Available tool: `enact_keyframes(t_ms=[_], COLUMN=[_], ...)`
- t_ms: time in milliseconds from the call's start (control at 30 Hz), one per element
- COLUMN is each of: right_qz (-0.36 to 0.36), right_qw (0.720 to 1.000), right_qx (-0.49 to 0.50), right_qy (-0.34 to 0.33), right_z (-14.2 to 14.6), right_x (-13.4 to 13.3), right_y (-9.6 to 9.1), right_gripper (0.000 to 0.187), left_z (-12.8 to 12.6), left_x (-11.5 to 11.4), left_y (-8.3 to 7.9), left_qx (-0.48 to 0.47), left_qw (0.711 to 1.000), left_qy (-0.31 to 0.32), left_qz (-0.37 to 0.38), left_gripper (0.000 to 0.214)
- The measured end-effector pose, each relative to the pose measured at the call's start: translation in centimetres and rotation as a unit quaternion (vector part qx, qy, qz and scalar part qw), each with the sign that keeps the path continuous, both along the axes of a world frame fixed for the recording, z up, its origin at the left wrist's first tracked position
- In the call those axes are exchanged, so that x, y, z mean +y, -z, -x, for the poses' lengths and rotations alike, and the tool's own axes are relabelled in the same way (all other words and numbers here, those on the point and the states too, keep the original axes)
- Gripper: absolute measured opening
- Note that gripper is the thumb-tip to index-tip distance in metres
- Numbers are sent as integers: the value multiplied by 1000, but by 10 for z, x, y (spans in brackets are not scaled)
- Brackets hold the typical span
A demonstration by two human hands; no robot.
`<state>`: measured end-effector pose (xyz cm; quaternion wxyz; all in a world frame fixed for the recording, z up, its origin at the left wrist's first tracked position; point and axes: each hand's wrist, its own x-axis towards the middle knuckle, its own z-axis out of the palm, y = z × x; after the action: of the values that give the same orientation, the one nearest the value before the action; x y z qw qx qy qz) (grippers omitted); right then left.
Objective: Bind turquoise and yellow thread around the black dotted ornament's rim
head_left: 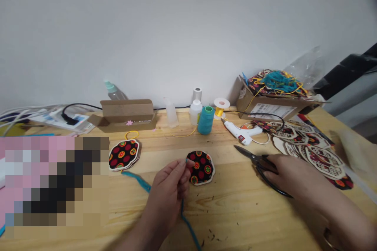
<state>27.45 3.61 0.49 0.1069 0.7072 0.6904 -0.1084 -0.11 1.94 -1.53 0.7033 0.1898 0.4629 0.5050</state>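
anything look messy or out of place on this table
Small dark bits lie scattered on the wooden table near the left hand, looking like stray scraps. Teal threads look tangled atop the overfilled cardboard box.

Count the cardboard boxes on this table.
2: an open box at back left; a larger box at back right, heaped with patterned pieces and teal thread. Others may be hidden.

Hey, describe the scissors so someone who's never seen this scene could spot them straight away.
On the wooden table, go to the right side, just nearer than the white glue gun. The scissors are there, the right hand at their handles, tips pointing left toward the wall. Dark blades and black looped handles set them apart from the white glue gun.
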Motion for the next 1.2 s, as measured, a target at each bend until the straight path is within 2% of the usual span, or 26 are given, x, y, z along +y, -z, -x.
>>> enact_keyframes(t_ms=[100,200,267,333,367,400,500,600,700,767,967,1100,1200], right_qz=[4,-8,-53,-118,-149,-150,-36,37,104,134,132,120,131], right_qw=[1000,1000,998,988,972,952,891,830,763,731,684,674,655], right_qx=[10,-11,-21,54,139,232,441,556,637,667,714,725,740], right_qy=[3,-2,-26,-82,-115,-134,-101,-31,31,54,72,81,85], right_z=[-12,-12,0,24,39,56,103,131,138,137,138,140,140], right_x=[-3,-1,3,7,9,11,13,14,15,14,11,9,9], right_y=[6,5,-2,-11,-16,-19,-19,-5,8,14,14,14,16], right_gripper=[17,22,23,24,25,26,13,17,14,17,23,20,18], left_z=[0,0,0,-1,-1,-1,-3,-4,-5,-4,0,1,1], left_x=[1,1,1,0,0,0,-1,-1,-3,-5,-10,-10,-10], left_y=[-4,-7,-8,-9,-9,-10,-11,-10,-4,1,18,24,27], left_qx=[-26,-52,-65,-79,-84,-86,-88,-99,-84,-67,8,10,17], left_qw=[999,998,997,996,996,995,995,994,996,996,993,992,991], left_qy=[-1,5,12,19,23,27,36,37,26,25,49,71,81], left_qz=[20,30,31,32,33,33,33,10,-34,-47,-103,-104,-103], left_gripper=[33,42,46,49,50,51,53,54,51,49,50,53,54])
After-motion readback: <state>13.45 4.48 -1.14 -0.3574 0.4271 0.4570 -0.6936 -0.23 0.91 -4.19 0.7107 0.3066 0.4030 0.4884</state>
